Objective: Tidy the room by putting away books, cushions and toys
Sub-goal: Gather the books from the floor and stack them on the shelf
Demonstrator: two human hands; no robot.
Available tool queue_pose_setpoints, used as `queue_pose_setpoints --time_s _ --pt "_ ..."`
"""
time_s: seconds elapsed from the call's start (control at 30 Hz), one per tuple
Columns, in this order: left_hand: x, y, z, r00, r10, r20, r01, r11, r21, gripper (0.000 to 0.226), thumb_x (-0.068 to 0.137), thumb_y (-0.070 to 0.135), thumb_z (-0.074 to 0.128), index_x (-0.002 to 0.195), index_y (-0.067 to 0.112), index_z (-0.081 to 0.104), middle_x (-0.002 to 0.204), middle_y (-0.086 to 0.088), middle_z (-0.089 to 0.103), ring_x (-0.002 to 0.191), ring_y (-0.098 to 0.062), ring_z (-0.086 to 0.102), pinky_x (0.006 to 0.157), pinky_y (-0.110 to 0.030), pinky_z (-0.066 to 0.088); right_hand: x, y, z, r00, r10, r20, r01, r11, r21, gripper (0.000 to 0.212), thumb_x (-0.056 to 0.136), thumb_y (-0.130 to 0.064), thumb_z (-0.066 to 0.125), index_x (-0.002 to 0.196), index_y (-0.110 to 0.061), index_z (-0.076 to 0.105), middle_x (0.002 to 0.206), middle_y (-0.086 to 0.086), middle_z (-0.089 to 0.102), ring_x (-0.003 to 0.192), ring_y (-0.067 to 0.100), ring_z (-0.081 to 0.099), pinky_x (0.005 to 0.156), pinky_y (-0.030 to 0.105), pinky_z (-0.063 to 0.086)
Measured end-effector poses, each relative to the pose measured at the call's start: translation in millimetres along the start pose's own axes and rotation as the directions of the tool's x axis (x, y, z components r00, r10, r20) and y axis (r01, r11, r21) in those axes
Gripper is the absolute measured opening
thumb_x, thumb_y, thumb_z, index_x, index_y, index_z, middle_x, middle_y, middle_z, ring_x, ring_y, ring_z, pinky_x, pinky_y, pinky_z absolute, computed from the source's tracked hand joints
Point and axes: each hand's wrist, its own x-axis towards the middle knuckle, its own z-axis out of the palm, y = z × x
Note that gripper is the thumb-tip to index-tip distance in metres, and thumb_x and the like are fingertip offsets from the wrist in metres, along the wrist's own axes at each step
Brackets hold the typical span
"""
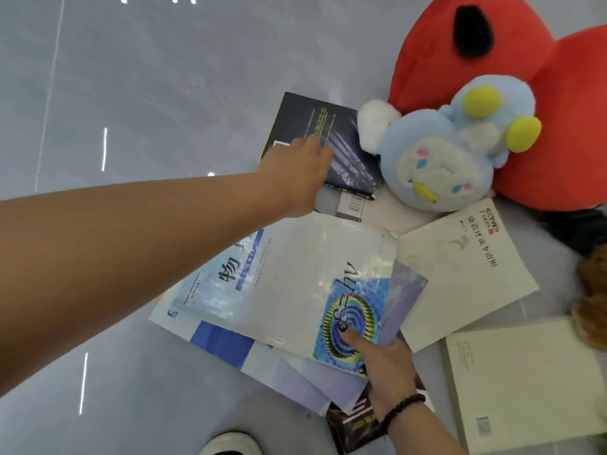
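Several books lie scattered on the grey floor. My right hand (382, 366) grips a stack of books, thumb pressed on the top one, a white physics book (295, 277) with a blue swirl. My left hand (295, 165) reaches forward and lies on a black book (345, 142); its fingers are hidden from here, so I cannot tell whether they grasp it. A blue plush toy (460, 146) with yellow ears leans against a big red cushion (542, 103) just right of the black book.
A cream book (466, 270) and a pale book (525, 382) lie to the right. A dark book (354, 425) sticks out under my right wrist. A brown furry thing (591, 307) shows at the right edge. My shoe (230, 444) is at the bottom.
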Motion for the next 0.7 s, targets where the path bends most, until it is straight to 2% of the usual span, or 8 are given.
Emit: queue_pose_setpoints --time_s 0.07,0.13,0.2,0.23,0.33,0.43,0.57,0.7 --pt "20.6 3.0 15.0 1.000 0.006 0.008 -0.007 0.997 0.079 0.071 0.079 0.029 0.070 0.138 0.013 0.034 0.138 -0.013 0.038 0.124 -0.030 0.044 0.096 -0.042 0.044 1.4 0.7 -1.3 1.000 0.018 0.007 -0.018 1.000 -0.006 0.027 0.066 0.000 0.084 0.085 -0.013 0.071 0.082 0.001 0.077 0.080 0.023 0.072 0.075 0.042 0.058" --pt "40.6 1.6 27.2 0.999 -0.023 0.026 0.019 0.989 0.146 0.089 0.075 0.036 0.073 0.147 0.015 0.025 0.150 -0.016 0.026 0.139 -0.034 0.029 0.111 -0.048 0.034 0.5 -4.6 1.0 1.000 0.022 0.018 -0.022 1.000 0.000 0.025 0.065 0.001 0.084 0.083 -0.012 0.071 0.079 0.002 0.076 0.072 0.019 0.073 0.067 0.036 0.058" --pt "52.3 2.1 38.2 0.999 -0.030 0.027 0.025 0.984 0.174 0.101 0.074 0.039 0.075 0.152 0.015 0.015 0.156 -0.018 0.018 0.144 -0.037 0.021 0.114 -0.052 0.028 8.5 0.7 -1.7 1.000 -0.003 0.019 0.003 1.000 0.015 0.025 0.066 0.002 0.083 0.084 -0.011 0.071 0.081 0.002 0.077 0.071 0.017 0.073 0.064 0.035 0.058" --pt "53.3 6.7 42.1 1.000 -0.005 0.028 0.000 0.984 0.177 0.102 0.075 0.038 0.075 0.153 0.014 0.013 0.155 -0.019 0.020 0.142 -0.038 0.023 0.114 -0.053 0.029 7.4 3.8 -4.1 1.000 0.001 0.020 -0.001 1.000 0.019 0.025 0.067 0.003 0.083 0.085 -0.011 0.072 0.083 0.002 0.077 0.074 0.019 0.073 0.067 0.038 0.059" --pt "61.7 13.2 49.8 0.998 0.058 -0.013 -0.053 0.968 0.247 0.102 0.078 0.035 0.075 0.153 0.009 0.011 0.148 -0.020 0.030 0.128 -0.038 0.042 0.102 -0.046 0.042 6.6 1.5 -3.9 0.999 0.017 0.044 -0.018 1.000 0.025 0.028 0.065 0.004 0.083 0.087 -0.010 0.072 0.085 0.004 0.077 0.081 0.026 0.073 0.077 0.047 0.059" --pt "63.0 14.8 52.7 0.994 0.098 -0.051 -0.081 0.960 0.268 0.097 0.081 0.035 0.071 0.153 0.006 0.011 0.141 -0.020 0.037 0.116 -0.036 0.050 0.082 -0.040 0.050 9.5 0.8 -3.5 0.999 0.009 0.051 -0.012 0.999 0.050 0.027 0.066 0.005 0.082 0.085 -0.009 0.072 0.084 0.005 0.077 0.078 0.024 0.074 0.073 0.043 0.059" --pt "58.0 0.2 49.2 0.977 0.185 -0.110 -0.145 0.944 0.297 0.078 0.091 0.036 0.054 0.153 0.008 0.015 0.134 -0.018 0.045 0.108 -0.035 0.053 0.071 -0.040 0.048 9.5 -0.2 -3.3 0.997 0.043 0.064 -0.048 0.996 0.070 0.029 0.064 0.002 0.084 0.089 -0.007 0.072 0.086 0.008 0.076 0.080 0.027 0.074 0.075 0.047 0.059" --pt "51.3 -16.4 51.0 0.925 0.333 -0.182 -0.247 0.893 0.377 0.062 0.096 0.025 0.045 0.149 0.002 0.024 0.126 -0.020 0.053 0.096 -0.035 0.060 0.060 -0.037 0.040 9.0 -0.9 -2.5 0.996 0.061 0.063 -0.066 0.994 0.082 0.032 0.062 0.001 0.084 0.091 -0.006 0.072 0.088 0.009 0.076 0.082 0.028 0.073 0.078 0.051 0.058"
